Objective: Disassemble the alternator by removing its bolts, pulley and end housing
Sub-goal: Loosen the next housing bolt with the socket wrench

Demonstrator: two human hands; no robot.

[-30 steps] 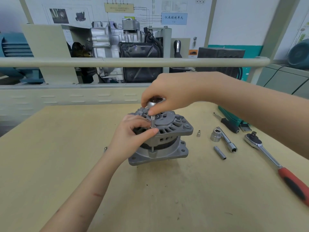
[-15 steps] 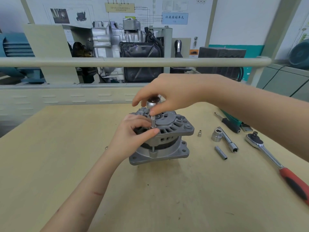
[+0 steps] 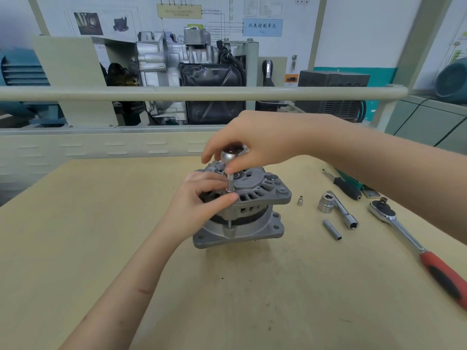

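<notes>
Above the alternator (image 3: pixel 242 205), at 12 o'clock from left hand (image 3: pixel 199 198) gripping housing, stands upright spinner driver (image 3: pixel 231 170), pinched by right hand (image 3: pixel 252 140) on a bolt.

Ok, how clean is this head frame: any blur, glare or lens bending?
Head view: the grey cast-metal alternator is sharp; the right hand looks slightly soft; the beige horizontal rail bows, typical of wide-angle distortion; light is even, shadows on the tan wooden table faint, with no strong glare.

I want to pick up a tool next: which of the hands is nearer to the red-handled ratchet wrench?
Right. The right hand is nearer the red-handled ratchet wrench; the left hand is farther left.
</notes>
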